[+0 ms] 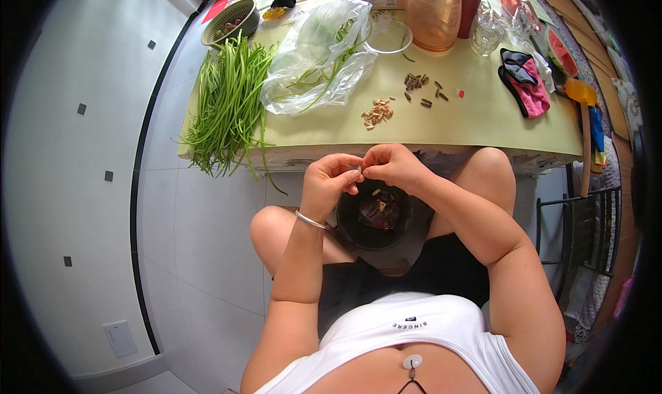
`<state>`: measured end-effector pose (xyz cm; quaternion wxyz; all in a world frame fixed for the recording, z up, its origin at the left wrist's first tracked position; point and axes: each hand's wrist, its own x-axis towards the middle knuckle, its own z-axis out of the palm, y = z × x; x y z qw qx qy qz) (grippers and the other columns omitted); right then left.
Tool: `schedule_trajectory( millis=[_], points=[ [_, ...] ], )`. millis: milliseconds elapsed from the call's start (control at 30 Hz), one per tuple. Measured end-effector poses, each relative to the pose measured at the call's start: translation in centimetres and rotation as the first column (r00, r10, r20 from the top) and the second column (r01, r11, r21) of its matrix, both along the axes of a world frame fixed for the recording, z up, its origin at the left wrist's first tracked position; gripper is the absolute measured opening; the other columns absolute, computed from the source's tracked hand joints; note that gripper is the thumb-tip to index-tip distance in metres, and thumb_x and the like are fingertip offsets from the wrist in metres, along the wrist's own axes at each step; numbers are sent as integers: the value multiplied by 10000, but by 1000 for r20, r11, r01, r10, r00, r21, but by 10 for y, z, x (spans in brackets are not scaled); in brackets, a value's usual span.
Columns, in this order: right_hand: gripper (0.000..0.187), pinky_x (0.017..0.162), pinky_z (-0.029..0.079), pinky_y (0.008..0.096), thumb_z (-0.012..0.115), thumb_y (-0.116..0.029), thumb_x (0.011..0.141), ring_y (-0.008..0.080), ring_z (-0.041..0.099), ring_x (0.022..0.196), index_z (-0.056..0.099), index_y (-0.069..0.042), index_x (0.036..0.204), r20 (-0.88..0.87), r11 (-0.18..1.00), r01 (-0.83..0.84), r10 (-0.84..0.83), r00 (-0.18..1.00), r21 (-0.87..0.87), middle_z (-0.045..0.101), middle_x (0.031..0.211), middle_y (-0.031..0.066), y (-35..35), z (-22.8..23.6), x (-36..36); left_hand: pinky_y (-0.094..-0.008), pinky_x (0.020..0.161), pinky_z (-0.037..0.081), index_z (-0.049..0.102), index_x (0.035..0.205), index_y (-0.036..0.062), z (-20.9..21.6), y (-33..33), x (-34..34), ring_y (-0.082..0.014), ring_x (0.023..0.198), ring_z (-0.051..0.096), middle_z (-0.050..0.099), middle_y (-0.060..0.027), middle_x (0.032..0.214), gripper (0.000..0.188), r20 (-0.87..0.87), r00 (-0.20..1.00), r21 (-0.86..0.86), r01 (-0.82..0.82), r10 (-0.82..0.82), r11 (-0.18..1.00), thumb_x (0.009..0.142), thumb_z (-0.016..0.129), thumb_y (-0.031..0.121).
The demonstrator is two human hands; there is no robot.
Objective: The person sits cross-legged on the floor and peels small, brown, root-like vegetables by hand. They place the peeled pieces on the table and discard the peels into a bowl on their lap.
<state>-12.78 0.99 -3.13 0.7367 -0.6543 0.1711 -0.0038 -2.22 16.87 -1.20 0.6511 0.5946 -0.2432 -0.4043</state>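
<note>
Over a dark bin (355, 239) between my knees, my left hand (331, 183) and my right hand (394, 166) meet fingertip to fingertip. Both are closed in a pinch on one small sunflower seed (359, 168), mostly covered by the fingers. Beyond them on the table lies a small heap of pale shelled kernels (377, 115). Farther back is a loose group of dark, unshelled sunflower seeds (416, 82), several scattered to its right. Inside the bin, crumpled wrappers (380, 211) and a small pale bit show.
The yellow-green tabletop (310, 128) carries long green stems (231, 108), a clear plastic bag (314, 56), a basket (232, 22), an orange jar (433, 15), a glass mug (487, 39) and a pink-black cloth item (525, 84). A dark metal rack (586, 228) stands at right.
</note>
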Motion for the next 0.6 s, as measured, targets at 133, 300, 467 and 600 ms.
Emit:
schedule_trajectory(
  millis=[133, 300, 467, 600],
  points=[
    [130, 518, 366, 203, 694, -112, 771, 61, 512, 633, 676, -41, 878, -61, 972, 7, 8, 998, 235, 646, 762, 18, -2, 9, -1, -214, 549, 533, 605, 1006, -16, 3, -1, 1, -125, 672, 656, 689, -108, 800, 183, -92, 996, -14, 3, -4, 1000, 833, 663, -9],
    [115, 497, 351, 193, 703, -100, 780, 52, 477, 590, 665, -31, 864, -73, 938, 15, 11, 997, 346, 639, 740, 20, -2, 10, 0, -215, 535, 533, 594, 978, -11, 0, 0, 3, -139, 678, 664, 688, -124, 798, 162, -111, 994, -40, -22, 18, 999, 831, 665, -14],
    [80, 480, 348, 171, 697, -79, 801, 39, 488, 584, 642, -34, 839, -33, 930, -12, 26, 999, 368, 631, 727, 19, -2, 11, 1, -222, 543, 541, 603, 975, -12, -2, 0, 4, -142, 693, 665, 687, -125, 808, 153, -199, 979, -96, 20, -39, 995, 832, 657, -27],
    [90, 473, 344, 180, 676, -95, 804, 43, 486, 579, 618, -32, 832, 22, 945, 34, -44, 999, 325, 635, 738, 23, 1, 5, 1, -228, 558, 555, 632, 985, -11, 2, -5, -8, -139, 716, 662, 686, -111, 828, 152, 28, 998, -78, -62, 64, 995, 836, 656, -28]
  ],
)
